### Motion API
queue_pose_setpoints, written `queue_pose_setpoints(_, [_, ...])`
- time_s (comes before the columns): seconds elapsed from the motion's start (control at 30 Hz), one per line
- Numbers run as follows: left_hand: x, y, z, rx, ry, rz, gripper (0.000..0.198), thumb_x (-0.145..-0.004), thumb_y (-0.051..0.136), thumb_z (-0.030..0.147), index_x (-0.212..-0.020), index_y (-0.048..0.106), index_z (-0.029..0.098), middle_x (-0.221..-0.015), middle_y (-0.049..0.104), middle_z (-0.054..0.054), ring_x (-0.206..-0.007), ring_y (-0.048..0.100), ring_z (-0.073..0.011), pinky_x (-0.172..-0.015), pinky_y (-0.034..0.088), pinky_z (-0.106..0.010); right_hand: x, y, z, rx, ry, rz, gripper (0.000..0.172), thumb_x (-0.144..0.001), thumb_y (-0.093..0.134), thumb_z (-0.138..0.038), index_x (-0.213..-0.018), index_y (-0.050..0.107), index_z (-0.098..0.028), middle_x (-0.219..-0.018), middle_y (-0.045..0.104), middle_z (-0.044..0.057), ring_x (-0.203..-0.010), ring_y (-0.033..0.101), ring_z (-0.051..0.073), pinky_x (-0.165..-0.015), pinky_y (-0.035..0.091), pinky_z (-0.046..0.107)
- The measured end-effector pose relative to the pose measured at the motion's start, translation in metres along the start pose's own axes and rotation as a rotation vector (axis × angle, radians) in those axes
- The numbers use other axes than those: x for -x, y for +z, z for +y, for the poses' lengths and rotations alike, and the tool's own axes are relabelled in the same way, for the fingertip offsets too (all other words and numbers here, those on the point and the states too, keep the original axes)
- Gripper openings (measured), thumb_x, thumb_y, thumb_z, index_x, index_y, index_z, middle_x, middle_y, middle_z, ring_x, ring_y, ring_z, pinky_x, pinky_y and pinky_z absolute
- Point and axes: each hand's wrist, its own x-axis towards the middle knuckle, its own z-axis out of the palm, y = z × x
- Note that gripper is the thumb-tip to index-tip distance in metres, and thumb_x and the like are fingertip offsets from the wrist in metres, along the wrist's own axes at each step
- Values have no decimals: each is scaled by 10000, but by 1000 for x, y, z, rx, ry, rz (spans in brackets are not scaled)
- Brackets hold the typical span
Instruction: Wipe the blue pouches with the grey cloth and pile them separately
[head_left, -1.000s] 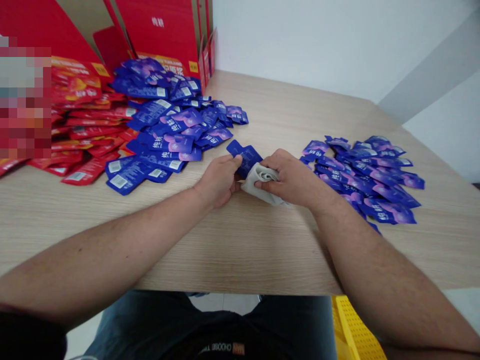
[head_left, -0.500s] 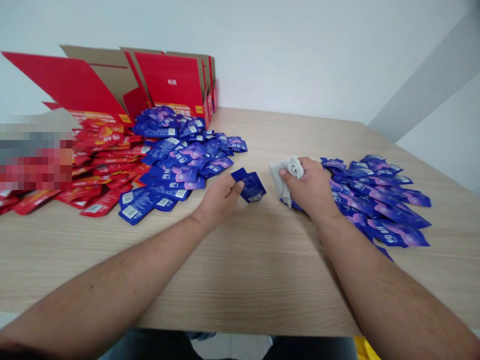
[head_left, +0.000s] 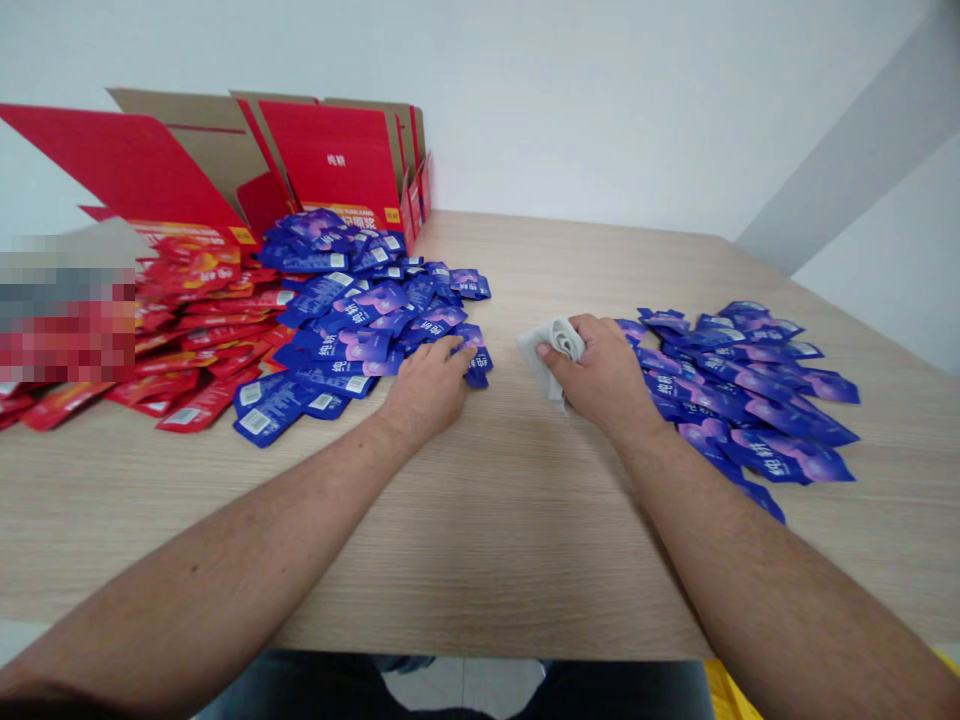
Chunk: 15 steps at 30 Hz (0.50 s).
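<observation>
My left hand (head_left: pixel 429 388) is palm down at the right edge of the left blue heap, its fingers closed over the edge of a blue pouch (head_left: pixel 478 362). That pouch shows its pink-and-purple printed face; part of it is hidden under the fingers. My right hand (head_left: pixel 604 372) grips a folded white cloth (head_left: pixel 561 345), with the thumb pressed on top. The cloth sits just above the table, left of a spread of blue pouches (head_left: pixel 739 385).
A heap of blue pouches (head_left: pixel 360 310) lies at left centre, beside red pouches (head_left: pixel 202 350). Red cartons (head_left: pixel 322 150) with raised flaps stand behind them against the wall. Light wood table (head_left: pixel 487 540) lies between the heaps. Something yellow (head_left: pixel 731 695) shows below the front edge.
My left hand has turned palm down and moved left; its pouch now shows the printed face instead of the barcode side. The blue pouch under the right hand's cloth no longer shows there.
</observation>
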Motion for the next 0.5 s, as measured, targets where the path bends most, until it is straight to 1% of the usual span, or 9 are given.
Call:
queue_pose_setpoints(0.03, [0,-3,3,23,54,4,507,-930,444,151,-1397,633,203,-1501,567,-103,-1330,538,-290,-1126,437,-446,0,1,1,4,2,3,140,-867,654,-366,-911,636,-235,-898,667,101,-937,588,307,-826,482,438])
queue_pose_setpoints(0.07, [1,-5,5,51,126,-15,485,-934,442,158,-1366,657,208,-1451,610,-97,-1309,556,-275,-1125,436,-432,0,1,2,7,4,5,143,-866,656,-370,-911,636,-236,-892,662,99,-931,588,305,-822,484,435])
queue_pose_setpoints(0.13, [2,-5,9,95,249,-98,454,-952,444,202,-1345,669,215,-1401,653,-84,-1292,573,-260,-1132,425,-422,0,2,3,12,2,6,147,-866,658,-375,-909,635,-237,-885,659,96,-928,589,303,-820,484,431])
queue_pose_setpoints(0.17, [2,-4,9,105,277,-145,447,-961,452,242,-1357,659,215,-1414,650,-83,-1308,566,-264,-1140,415,-431,0,3,3,14,-3,0,149,-869,657,-378,-911,634,-237,-884,660,95,-930,590,303,-821,484,430])
queue_pose_setpoints(0.2, [2,-2,9,108,274,-180,454,-971,456,284,-1379,642,210,-1448,629,-84,-1339,547,-275,-1153,399,-447,0,4,3,16,-7,-6,149,-871,656,-378,-912,633,-236,-883,662,94,-931,591,302,-822,483,429])
queue_pose_setpoints(0.3, [1,4,6,92,158,-215,528,-992,440,379,-1462,558,170,-1580,502,-107,-1457,435,-315,-1202,323,-522,1,6,3,21,-14,-29,147,-873,657,-371,-914,630,-233,-885,666,92,-933,592,302,-823,480,429])
queue_pose_setpoints(0.4, [-3,7,2,56,29,-206,593,-994,424,443,-1492,514,133,-1609,455,-141,-1493,379,-361,-1206,284,-588,2,7,2,18,-18,-62,138,-875,652,-367,-908,626,-235,-893,673,93,-944,590,309,-826,475,437])
queue_pose_setpoints(0.43, [-5,7,1,46,-6,-195,607,-991,427,461,-1491,512,129,-1609,453,-146,-1497,369,-369,-1206,283,-584,2,7,1,17,-16,-72,137,-875,649,-367,-908,627,-236,-895,674,94,-946,589,312,-827,473,439])
queue_pose_setpoints(0.5, [-7,8,-1,31,-65,-166,623,-983,438,480,-1487,513,122,-1604,457,-156,-1499,366,-367,-1207,299,-540,2,7,0,14,-9,-85,133,-875,648,-360,-912,631,-234,-903,675,96,-952,590,312,-831,472,440])
